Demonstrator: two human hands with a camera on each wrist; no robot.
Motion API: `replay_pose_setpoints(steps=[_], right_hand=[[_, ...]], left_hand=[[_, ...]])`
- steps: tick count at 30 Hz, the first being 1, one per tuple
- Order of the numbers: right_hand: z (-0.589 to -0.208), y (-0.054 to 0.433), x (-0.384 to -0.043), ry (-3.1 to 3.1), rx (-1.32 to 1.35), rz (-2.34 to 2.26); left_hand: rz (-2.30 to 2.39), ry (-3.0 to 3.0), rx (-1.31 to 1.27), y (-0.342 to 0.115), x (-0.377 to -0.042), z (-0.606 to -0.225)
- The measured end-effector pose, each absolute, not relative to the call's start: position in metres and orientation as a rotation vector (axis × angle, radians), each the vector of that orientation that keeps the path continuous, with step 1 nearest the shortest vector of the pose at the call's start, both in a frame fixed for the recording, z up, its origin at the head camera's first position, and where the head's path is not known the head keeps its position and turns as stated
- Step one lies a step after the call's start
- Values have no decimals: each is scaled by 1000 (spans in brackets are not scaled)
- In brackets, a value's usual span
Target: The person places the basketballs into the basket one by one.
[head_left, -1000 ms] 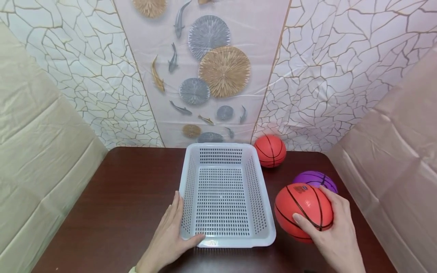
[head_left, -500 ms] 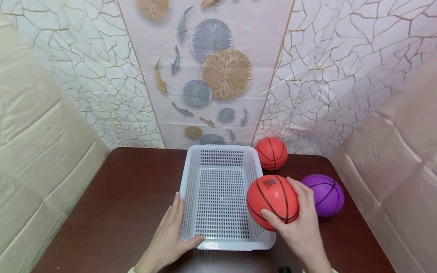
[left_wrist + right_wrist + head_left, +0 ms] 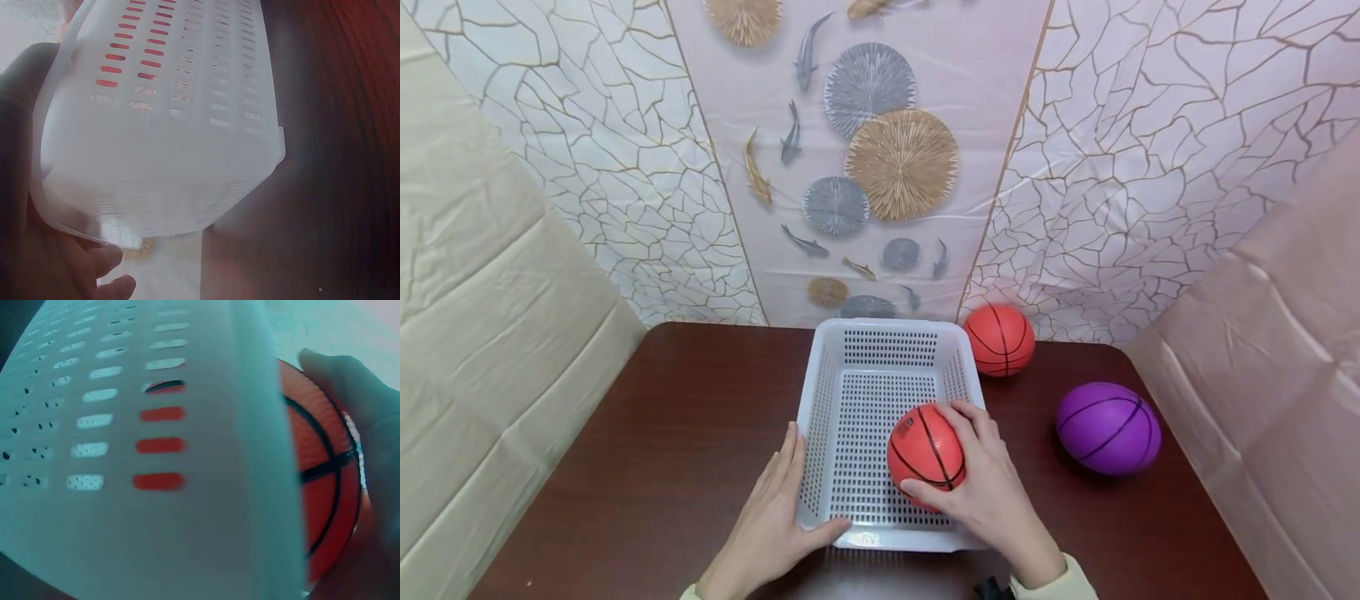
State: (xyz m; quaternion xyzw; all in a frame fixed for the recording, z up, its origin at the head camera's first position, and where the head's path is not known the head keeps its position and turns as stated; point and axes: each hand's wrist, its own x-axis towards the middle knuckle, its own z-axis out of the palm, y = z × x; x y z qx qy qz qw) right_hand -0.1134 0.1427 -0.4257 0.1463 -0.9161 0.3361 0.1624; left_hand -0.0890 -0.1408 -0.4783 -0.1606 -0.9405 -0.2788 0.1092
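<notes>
Dark brown tabletop (image 3: 700,400) under the fingers (image 3: 785,457), crack-patterned white wall covering (image 3: 1097,150) with fish-and-disc centre panel (image 3: 901,165) beyond them, creased beige side sheets (image 3: 490,333) left and right of them.

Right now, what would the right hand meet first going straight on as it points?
Probably the inside of the white basket. The red ball leads, held in the right hand; whether the floor or far wall comes first is unclear.

In my head view, the right hand (image 3: 983,482) hides part of the held red ball (image 3: 923,454), whose label (image 3: 906,427) is too small to read.
</notes>
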Motion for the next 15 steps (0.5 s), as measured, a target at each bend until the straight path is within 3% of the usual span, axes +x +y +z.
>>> replay_pose_setpoints(steps=[7, 15], right_hand=[[-428, 141, -113, -2747, 554, 835], [-417, 170, -107, -2654, 458, 906]], left_hand=[[-805, -2780, -467, -141, -88, -479], [-808, -2788, -469, -141, -89, -477]])
